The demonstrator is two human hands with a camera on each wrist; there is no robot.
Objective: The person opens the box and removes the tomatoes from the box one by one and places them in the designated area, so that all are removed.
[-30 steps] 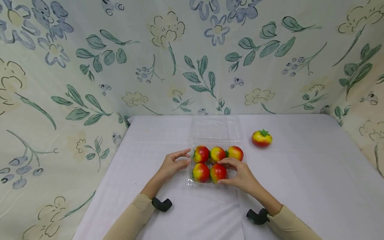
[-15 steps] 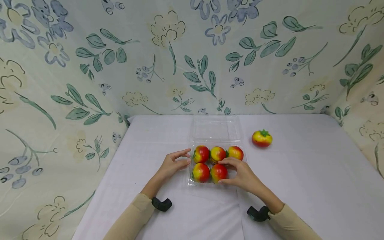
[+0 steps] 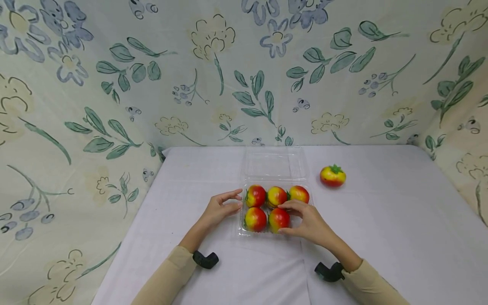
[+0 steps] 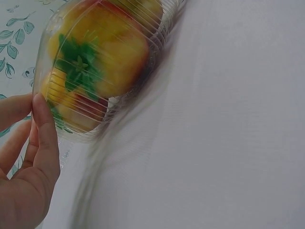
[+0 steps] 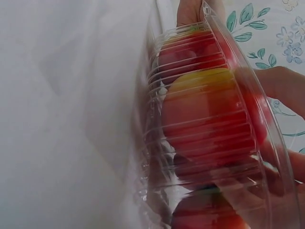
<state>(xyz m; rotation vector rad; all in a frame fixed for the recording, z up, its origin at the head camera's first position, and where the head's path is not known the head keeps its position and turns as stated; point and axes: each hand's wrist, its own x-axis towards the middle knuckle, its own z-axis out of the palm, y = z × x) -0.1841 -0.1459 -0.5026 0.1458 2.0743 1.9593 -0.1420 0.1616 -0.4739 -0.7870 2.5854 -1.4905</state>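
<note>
A clear plastic box (image 3: 242, 233) lies with its lid (image 3: 274, 164) folded back, holding red-and-yellow fruits in two rows. On its left, my left hand (image 3: 218, 210) pinches the rim between thumb and fingertips, as the left wrist view also shows beside a fruit (image 4: 119, 57) with a green leafy top. My right hand (image 3: 309, 223) reaches over the box's right part, fingers and thumb round the front-row fruit (image 3: 278, 219) nearest it. Through the ribbed wall, the right wrist view shows this fruit (image 5: 205, 114); the hand partly hides the box's front right corner.
Another red-and-yellow fruit (image 3: 333, 176) with a green top sits on the white cloth to the right of the lid. Flower-printed fabric (image 3: 213, 106) stands behind the table and along both sides. Each wrist carries a black device.
My right hand and the fruit in its fingers have shifted slightly to the right inside the box. The left hand keeps its place at the rim.
</note>
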